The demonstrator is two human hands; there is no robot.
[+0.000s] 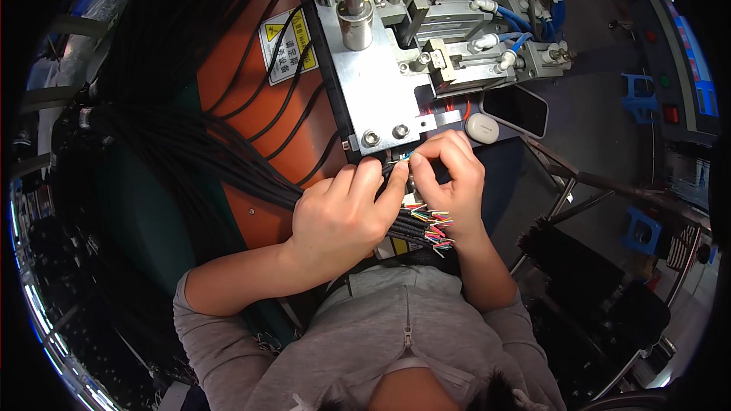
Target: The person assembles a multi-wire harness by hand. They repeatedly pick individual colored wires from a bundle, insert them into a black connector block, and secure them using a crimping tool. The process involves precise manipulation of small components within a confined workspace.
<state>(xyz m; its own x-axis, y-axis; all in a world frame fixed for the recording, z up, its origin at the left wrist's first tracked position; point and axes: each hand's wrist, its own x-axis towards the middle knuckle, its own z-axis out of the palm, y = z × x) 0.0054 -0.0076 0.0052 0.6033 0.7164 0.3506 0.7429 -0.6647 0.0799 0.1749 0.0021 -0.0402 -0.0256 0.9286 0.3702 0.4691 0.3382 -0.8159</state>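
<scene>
Grey zip-front top (pixel 365 327) fills the foreground as a worker bends to a bench. At left, black cables (pixel 198 133) sweep across an orange panel (pixel 251 122); the left hand (pixel 335 211) pinches one cable (pixel 387 176) just below a metal fixture (pixel 373 91). Beneath the fingers lies a bundle of stripped, multicoloured ends (pixel 434 230). Thumb and forefinger of the right hand (pixel 461 179) close on fine wires (pixel 404 157), near a white case (pixel 481 129) and a phone (pixel 518 110).
</scene>
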